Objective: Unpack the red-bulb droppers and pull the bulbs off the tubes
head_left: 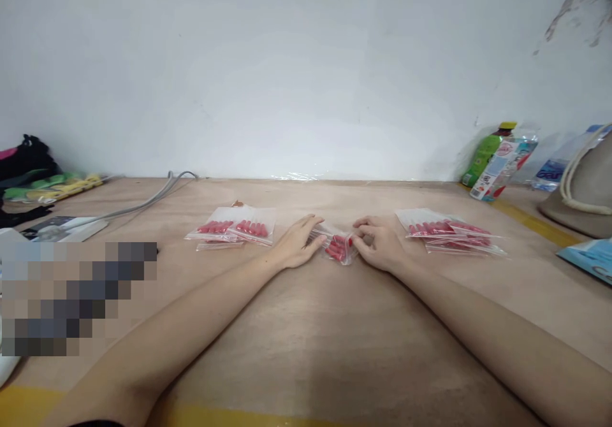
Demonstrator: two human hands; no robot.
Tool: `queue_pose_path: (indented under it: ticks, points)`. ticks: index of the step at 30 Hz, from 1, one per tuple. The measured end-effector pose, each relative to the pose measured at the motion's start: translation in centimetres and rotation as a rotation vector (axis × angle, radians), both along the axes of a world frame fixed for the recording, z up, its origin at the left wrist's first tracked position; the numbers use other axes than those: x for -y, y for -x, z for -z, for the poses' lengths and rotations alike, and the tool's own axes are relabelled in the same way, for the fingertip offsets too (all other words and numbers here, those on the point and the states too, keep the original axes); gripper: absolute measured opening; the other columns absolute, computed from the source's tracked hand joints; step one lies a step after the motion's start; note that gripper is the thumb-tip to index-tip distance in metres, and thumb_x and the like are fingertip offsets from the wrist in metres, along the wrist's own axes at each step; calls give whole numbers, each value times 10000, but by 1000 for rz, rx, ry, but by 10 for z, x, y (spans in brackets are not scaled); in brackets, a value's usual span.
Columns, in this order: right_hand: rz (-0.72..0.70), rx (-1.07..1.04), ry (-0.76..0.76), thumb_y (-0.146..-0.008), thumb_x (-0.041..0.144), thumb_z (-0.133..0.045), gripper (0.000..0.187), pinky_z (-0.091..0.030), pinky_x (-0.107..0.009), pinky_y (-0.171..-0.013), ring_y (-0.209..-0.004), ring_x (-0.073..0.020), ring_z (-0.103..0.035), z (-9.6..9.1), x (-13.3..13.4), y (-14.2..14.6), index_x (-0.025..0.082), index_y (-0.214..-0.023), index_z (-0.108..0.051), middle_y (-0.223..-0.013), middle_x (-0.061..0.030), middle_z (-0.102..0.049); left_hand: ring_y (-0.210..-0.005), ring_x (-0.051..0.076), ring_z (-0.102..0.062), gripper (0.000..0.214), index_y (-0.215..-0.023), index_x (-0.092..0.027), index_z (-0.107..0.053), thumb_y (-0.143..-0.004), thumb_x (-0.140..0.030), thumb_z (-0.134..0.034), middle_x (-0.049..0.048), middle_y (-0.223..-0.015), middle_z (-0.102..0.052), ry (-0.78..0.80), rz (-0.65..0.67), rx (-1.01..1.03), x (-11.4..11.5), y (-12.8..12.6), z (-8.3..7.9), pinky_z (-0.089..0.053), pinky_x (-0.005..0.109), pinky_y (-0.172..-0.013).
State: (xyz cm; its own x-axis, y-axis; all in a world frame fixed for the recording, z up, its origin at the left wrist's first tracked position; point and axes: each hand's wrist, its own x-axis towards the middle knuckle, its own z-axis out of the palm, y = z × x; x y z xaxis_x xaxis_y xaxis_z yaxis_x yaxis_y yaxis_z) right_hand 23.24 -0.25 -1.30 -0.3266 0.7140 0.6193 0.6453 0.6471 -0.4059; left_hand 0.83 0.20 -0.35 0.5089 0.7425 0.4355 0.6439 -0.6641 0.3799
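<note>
A small clear zip bag (337,255) with several short red cylindrical pieces in it lies on the tabletop between my hands. My left hand (302,243) is at the bag's left, zip-strip end, thumb on the near side and fingers on the far side, holding that edge. At the other end, my right hand (380,243) has thumb and bent fingers closed on the bag's right edge, beside a red piece. To the left lies a pile of filled bags (234,228) with similar red pieces. Another such pile (447,231) lies right of my right hand.
Bottles (502,159) lean by the wall at the back right, near a beige hat-like item (590,185) and a blue packet (590,260). A grey cable (138,205) runs across the left. Dark, green and yellow items (48,185) sit far left; a pixelated patch covers the near left.
</note>
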Motion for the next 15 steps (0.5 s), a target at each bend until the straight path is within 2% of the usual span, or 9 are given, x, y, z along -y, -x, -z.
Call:
queue_pose_path:
  ticks: [2,4,7,9,12,15]
  points:
    - [158,-10,-75,-709,173,-535,106,-448,-376,-768,-811,-206,-563,8,-10,-3,178,-682,-637,-852,-73,-610,-1165,232,-448,430,-1223,-167,-440,-864,-403,-419,103,-1251,-500,19,10,-54,-2,1,2,-356,370,-980]
    - [199,1,-41,-719,173,-530,149,-455,-380,-776,-819,-208,-570,14,-18,-6,182,-767,-671,-860,-77,-619,-1072,225,-517,403,-1187,-172,-480,-866,-405,-413,92,-1169,-563,20,11,-73,-3,0,2,-394,362,-932]
    - [147,12,49,-758,233,-538,179,-461,-362,-795,-866,-203,-571,17,-22,-8,190,-849,-685,-939,-87,-599,-962,215,-563,345,-1095,-170,-546,-846,-391,-453,75,-1020,-625,-40,4,-61,0,0,-1,-405,358,-900]
    - [113,21,74,-766,267,-549,191,-462,-352,-792,-870,-197,-564,15,-20,-10,203,-885,-684,-946,-82,-578,-930,213,-568,332,-1067,-167,-564,-821,-381,-499,73,-971,-631,-73,46,-61,2,0,-3,-410,354,-886]
    - [41,74,112,-760,228,-541,203,-465,-307,-696,-762,-167,-551,8,-14,-11,226,-909,-678,-832,-50,-557,-962,214,-558,351,-1104,-176,-556,-813,-370,-521,83,-1024,-619,-59,97,-52,2,1,-4,-420,345,-877]
    - [-78,116,164,-716,133,-517,308,-448,-271,-637,-711,-148,-530,3,-10,-11,234,-974,-652,-795,-27,-539,-1008,211,-553,343,-1123,-176,-556,-825,-341,-514,84,-1072,-618,-3,57,-15,-3,1,0,-421,339,-894]
